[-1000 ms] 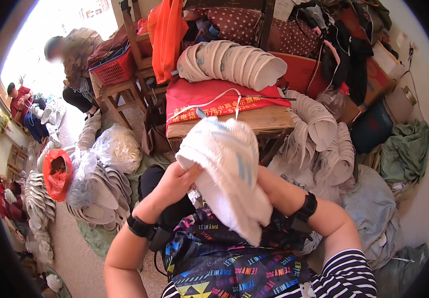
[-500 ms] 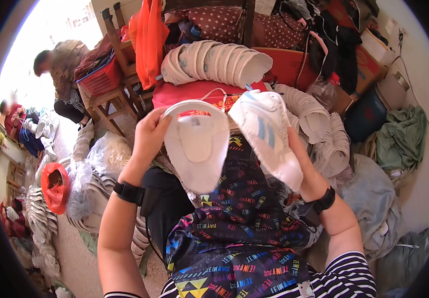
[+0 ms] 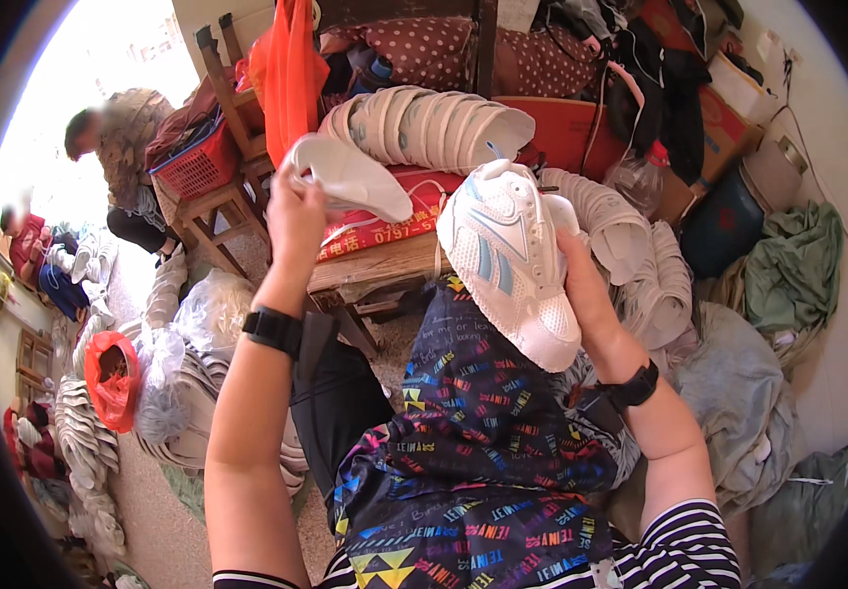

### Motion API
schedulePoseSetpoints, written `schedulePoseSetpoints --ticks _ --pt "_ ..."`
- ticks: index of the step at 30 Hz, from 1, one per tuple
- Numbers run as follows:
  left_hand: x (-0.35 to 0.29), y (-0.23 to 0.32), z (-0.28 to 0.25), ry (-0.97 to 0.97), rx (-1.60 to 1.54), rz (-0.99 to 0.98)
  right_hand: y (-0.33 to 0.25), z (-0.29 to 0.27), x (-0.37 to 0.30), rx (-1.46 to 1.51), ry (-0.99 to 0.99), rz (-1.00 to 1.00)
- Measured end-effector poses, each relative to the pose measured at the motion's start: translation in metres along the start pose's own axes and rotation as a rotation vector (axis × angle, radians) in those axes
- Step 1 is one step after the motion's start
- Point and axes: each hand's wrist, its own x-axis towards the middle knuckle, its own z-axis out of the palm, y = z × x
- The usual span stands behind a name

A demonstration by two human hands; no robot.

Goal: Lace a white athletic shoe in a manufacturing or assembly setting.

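Observation:
My left hand [image 3: 296, 211] is closed on a white curved shoe piece [image 3: 357, 182], gripping its left end over the red package. The piece is tilted and slightly blurred. On the right, my right hand [image 3: 578, 270] is wrapped round the side of a white shoe upper [image 3: 503, 260] with light blue stripes and unlaced eyelets. Its toe points down toward me, above the dark printed apron [image 3: 503, 412] on my lap. Part of my right hand's fingers is hidden behind the upper.
A row of nested white uppers [image 3: 434, 126] lies on the red package [image 3: 385, 224] atop a wooden bench [image 3: 375, 278]. More nested uppers [image 3: 655, 285] stand at right. An orange bag [image 3: 291, 79] hangs by a chair. Two people [image 3: 134, 147] sit at far left.
My left hand has swung the white shoe piece up and away, turning it toward horizontal. My right hand has brought the striped upper slightly left and turned its side more into view.

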Motion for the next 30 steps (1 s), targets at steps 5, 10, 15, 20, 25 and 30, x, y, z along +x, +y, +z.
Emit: schedulePoseSetpoints --ticks 5,10,15,20,25,30 --pt "-0.065 -0.05 0.006 -0.354 0.291 0.228 0.034 -0.038 0.023 -0.461 0.176 -0.25" --pt "-0.135 -0.033 0.013 -0.361 0.18 0.293 0.071 -0.038 0.008 -0.803 0.219 -0.159" --pt "-0.163 -0.04 0.029 -0.415 0.015 0.185 0.044 0.001 -0.016 -1.114 -0.041 -0.064" --pt "-0.173 -0.018 0.038 -0.42 0.165 0.18 0.042 -0.011 -0.011 -1.396 -0.035 -0.266" --pt "-0.166 -0.036 0.043 -0.546 0.082 0.11 0.078 -0.017 0.028 -1.108 -0.169 -0.426" --pt "-0.169 -0.087 0.051 -0.605 -0.082 -0.053 0.123 -0.027 0.035 -0.963 -0.106 -0.355"
